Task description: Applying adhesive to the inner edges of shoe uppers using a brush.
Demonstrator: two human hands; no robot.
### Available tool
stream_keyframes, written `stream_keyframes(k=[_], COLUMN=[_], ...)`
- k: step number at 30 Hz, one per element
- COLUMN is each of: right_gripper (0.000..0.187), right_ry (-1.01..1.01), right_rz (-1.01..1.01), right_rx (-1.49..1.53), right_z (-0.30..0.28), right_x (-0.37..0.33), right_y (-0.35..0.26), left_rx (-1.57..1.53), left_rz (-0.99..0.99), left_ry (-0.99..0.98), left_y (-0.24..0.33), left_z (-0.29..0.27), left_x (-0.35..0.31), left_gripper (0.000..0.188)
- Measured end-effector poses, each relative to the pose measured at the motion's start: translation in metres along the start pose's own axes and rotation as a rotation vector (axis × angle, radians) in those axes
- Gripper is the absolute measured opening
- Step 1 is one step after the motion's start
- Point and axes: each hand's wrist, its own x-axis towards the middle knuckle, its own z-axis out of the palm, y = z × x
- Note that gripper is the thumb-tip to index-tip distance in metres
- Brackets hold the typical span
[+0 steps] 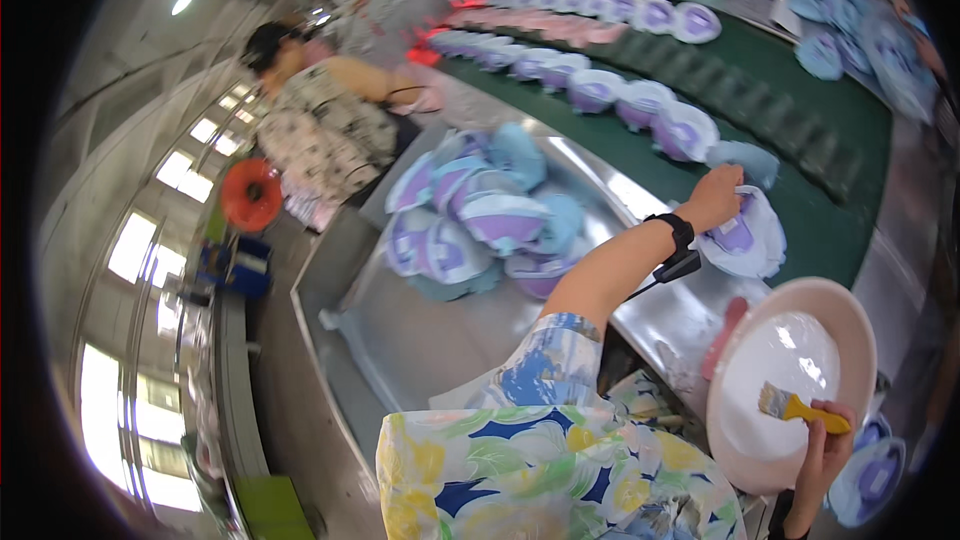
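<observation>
Head view: dark green work surface carries rows of purple-and-white pieces; a metal tray nearer the person holds a heap of similar pieces. Left hand touches a white-and-purple piece at the near edge of the green surface; finger closure cannot be determined. Right hand grasps a yellow-handled brush, bristles over white contents of a pink basin.

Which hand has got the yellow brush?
The right hand, by the pink basin, grips the yellow paintbrush; the left hand holds a purple-white shoe upper.
</observation>
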Motion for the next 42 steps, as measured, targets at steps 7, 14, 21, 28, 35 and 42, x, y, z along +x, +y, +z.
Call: stream_keyframes(k=[7, 14, 21, 28, 35, 42], right_gripper=[0.021, 0.022, 0.019, 0.022, 0.020, 0.022], right_ry=[-0.206, -0.238, -0.086, 0.045, 0.204, 0.169], right_rz=[-0.099, -0.174, -0.111, 0.050, 0.133, 0.145], right_rx=[-0.062, -0.095, -0.036, -0.049, -0.084, -0.061], right_z=[0.000, -0.002, -0.011, -0.013, -0.022, -0.032], right_x=[0.004, -0.003, -0.024, -0.047, -0.075, -0.058], right_y=[0.004, -0.004, 0.005, -0.007, -0.007, 0.004], left_rx=[0.319, 0.843, 0.483, 0.456, 0.330, 0.572], left_rz=[0.128, 0.060, 0.102, 0.215, -0.112, 0.180], left_ry=[0.325, -0.177, -0.131, -0.028, -0.369, 0.379], left_y=[0.019, -0.072, -0.009, 0.025, 0.018, -0.017], left_z=[-0.209, -0.213, -0.153, 0.008, 0.111, 0.068], left_x=[-0.137, -0.257, -0.119, 0.018, 0.041, 0.072], left_gripper=[0.023, 0.029, 0.041, 0.092, 0.062, 0.046])
